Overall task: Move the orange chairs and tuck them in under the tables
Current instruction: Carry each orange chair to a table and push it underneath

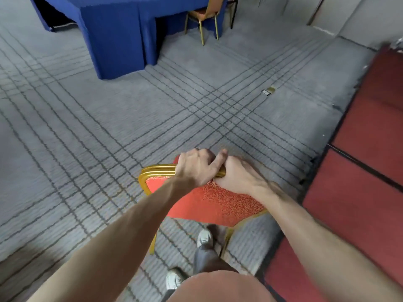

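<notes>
The near chair (218,201) stands at 6 o'clock. The draped table (122,29) lies at 11 — a second chair (201,13) drawn up against it at 12 — and a platform (370,127) runs along 3.

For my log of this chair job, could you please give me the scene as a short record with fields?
held: chair, by its gold rail
left hand: grips rail
right hand: grips rail, beside the left
target: table, blue cloth, ahead
at table: second chair
floor: carpet, small scrap
</notes>
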Action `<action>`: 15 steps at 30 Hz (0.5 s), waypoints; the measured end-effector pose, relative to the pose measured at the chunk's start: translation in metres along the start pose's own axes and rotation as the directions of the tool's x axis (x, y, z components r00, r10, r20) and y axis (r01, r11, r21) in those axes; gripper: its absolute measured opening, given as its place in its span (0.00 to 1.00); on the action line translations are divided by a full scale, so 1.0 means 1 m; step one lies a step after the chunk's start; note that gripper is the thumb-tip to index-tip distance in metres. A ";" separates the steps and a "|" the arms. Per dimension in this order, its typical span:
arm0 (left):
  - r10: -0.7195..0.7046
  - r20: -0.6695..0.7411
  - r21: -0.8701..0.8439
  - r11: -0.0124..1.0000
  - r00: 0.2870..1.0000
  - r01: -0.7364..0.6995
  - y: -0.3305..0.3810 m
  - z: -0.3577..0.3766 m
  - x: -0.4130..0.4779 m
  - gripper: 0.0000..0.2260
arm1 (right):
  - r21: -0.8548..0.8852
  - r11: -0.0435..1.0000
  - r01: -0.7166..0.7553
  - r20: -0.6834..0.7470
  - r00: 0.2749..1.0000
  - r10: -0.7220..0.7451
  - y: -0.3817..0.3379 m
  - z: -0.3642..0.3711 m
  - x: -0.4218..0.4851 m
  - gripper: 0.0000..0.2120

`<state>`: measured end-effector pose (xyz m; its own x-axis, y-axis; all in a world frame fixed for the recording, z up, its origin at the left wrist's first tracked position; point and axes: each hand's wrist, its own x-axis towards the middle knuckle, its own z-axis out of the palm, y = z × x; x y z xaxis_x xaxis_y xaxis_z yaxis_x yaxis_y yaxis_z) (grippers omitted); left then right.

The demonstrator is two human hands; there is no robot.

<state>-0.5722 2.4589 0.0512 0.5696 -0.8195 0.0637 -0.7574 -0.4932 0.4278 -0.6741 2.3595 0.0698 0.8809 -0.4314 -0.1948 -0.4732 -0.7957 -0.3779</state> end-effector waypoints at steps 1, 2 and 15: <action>0.025 0.009 0.010 1.000 1.000 -0.025 0.001 0.009 0.007 0.25 | -0.028 0.999 -0.032 -0.022 0.999 0.032 0.009 0.007 0.003 0.17; 0.075 0.001 0.052 0.996 0.997 -0.075 0.002 0.016 0.015 0.21 | -0.057 0.996 -0.068 -0.041 0.997 0.065 0.017 0.013 0.007 0.19; 0.394 0.198 0.338 0.832 0.897 -0.440 0.023 0.094 0.162 0.18 | -0.072 0.972 -0.222 -0.107 0.971 0.214 0.124 -0.016 0.099 0.14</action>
<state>-0.5272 2.2872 -0.0131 0.1492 -0.9877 0.0471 -0.9887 -0.1483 0.0230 -0.6456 2.2110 0.0182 0.7534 -0.6344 -0.1733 -0.6563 -0.7086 -0.2592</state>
